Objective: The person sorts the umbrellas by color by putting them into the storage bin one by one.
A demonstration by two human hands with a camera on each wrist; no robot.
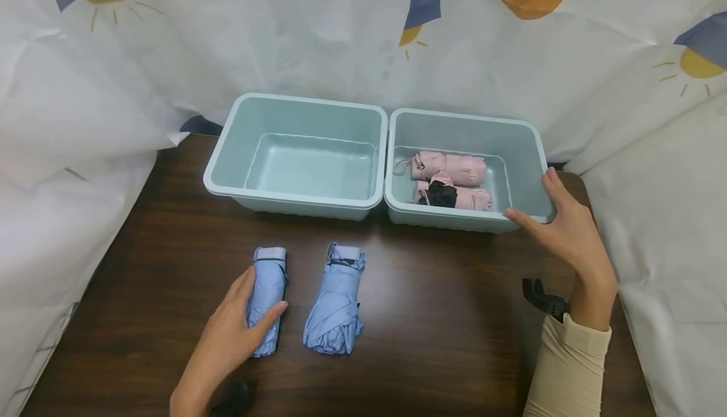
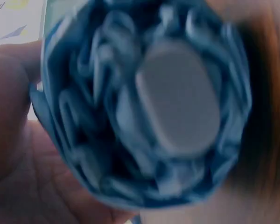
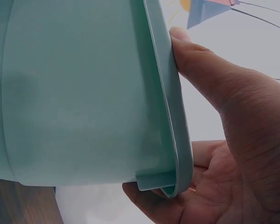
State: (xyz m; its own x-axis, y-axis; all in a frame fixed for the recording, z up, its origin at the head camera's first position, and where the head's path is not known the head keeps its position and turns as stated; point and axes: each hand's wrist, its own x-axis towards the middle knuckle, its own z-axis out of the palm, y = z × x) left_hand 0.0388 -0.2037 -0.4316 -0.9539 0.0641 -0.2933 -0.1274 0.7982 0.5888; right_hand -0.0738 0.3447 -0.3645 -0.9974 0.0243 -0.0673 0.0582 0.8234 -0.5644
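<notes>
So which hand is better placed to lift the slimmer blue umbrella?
Probably the left hand: it straddles the slimmer blue umbrella, while the right hand grips the right bin, farther away.

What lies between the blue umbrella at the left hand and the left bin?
Just bare tabletop: the head view shows nothing between the blue umbrella at the left hand and the left bin.
</notes>
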